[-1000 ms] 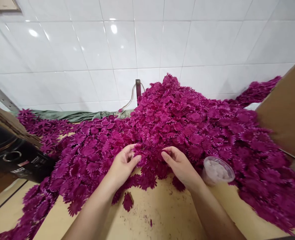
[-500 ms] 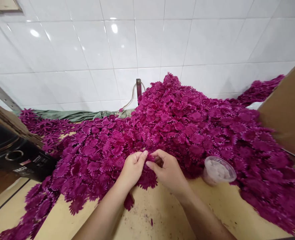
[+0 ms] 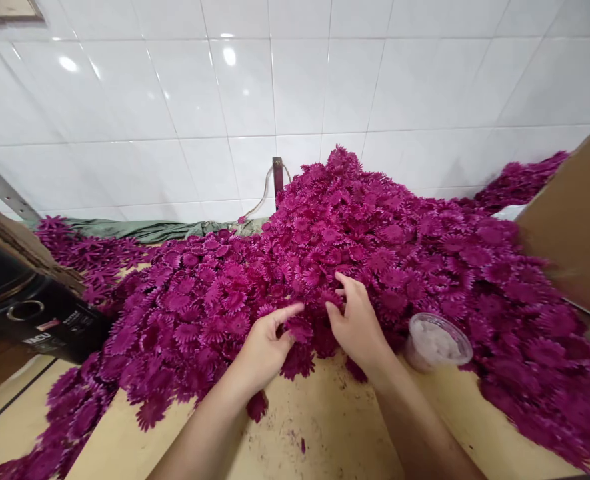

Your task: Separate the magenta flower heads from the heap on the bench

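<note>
Magenta flowers (image 3: pixel 375 247) are lying banked against the wall (image 3: pixel 295 87) and spilling across the table (image 3: pixel 325 433), where the left hand (image 3: pixel 267 343) is pinching one bloom (image 3: pixel 299 328) at the heap's near edge while the right hand (image 3: pixel 357 320) is lying open, fingers curling into the petals beside a tub (image 3: pixel 437 341).

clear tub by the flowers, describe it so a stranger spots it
A heap of magenta flower heads covers the pale wooden table. At its near edge, beside the right hand, sits a small round clear plastic tub, the only whitish thing among the purple.
</note>
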### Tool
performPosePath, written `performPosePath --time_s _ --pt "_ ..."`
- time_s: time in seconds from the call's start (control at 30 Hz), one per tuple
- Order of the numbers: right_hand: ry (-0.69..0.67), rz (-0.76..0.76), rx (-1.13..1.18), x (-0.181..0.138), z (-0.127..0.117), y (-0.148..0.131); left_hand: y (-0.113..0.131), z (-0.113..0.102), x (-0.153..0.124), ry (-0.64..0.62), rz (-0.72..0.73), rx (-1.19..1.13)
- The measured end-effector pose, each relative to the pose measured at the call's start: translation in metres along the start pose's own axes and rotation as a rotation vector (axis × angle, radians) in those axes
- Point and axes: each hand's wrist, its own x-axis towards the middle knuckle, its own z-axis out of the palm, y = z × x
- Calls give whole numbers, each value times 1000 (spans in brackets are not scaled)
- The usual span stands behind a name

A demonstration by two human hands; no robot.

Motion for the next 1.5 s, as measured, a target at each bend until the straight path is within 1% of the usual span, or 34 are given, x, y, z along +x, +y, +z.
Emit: performPosePath --time_s 0.07,0.13,0.23,0.3,0.4,0.47,0.6,0.63,0.77,0.87,1.03,1.07,1.13,1.2,1.33,1.37,1.43,1.5 --pt "-69 -77 28 -8 -1 -10 -5 2 3 -64 17 21" --pt "-192 -59 105 -15 -1 -21 -10 4 7 -88 38 -14" --pt "-395 62 232 -23 0 -31 -18 5 13 -7 43 -111" --pt "-458 96 287 -25 2 -32 -21 6 16 24 20 -153" --pt "-516 105 360 -22 6 -29 -18 7 13 12 4 -182" --pt "-500 125 351 -19 7 -26 -15 7 8 -1 -10 -183" --pt "-328 154 230 -15 9 -21 -12 7 0 -131 6 -143" --pt "-298 152 213 -16 10 -21 -12 8 0 -135 23 -127" --pt "-179 158 194 -16 19 -21 -14 14 6 -7 61 19" --pt "-122 165 256 -8 22 -19 -14 15 9 74 70 71" --pt "72 364 424 12 12 -1 -23 10 4 162 22 -19" --pt "66 359 421 14 10 1 -26 8 4 171 11 -29" --pt "-11 283 377 10 9 2 -29 6 4 178 1 -48" --pt "-130 234 355 1 10 -4 -29 6 6 170 8 -61" --pt "-448 165 418 -16 12 -23 -28 8 11 163 5 -104" --pt "-500 131 422 -18 11 -26 -28 9 12 167 -4 -125" --pt "-524 90 397 -19 11 -28 -29 10 11 155 -34 -154" --pt "-459 107 328 -18 12 -26 -28 11 9 106 -43 -132"
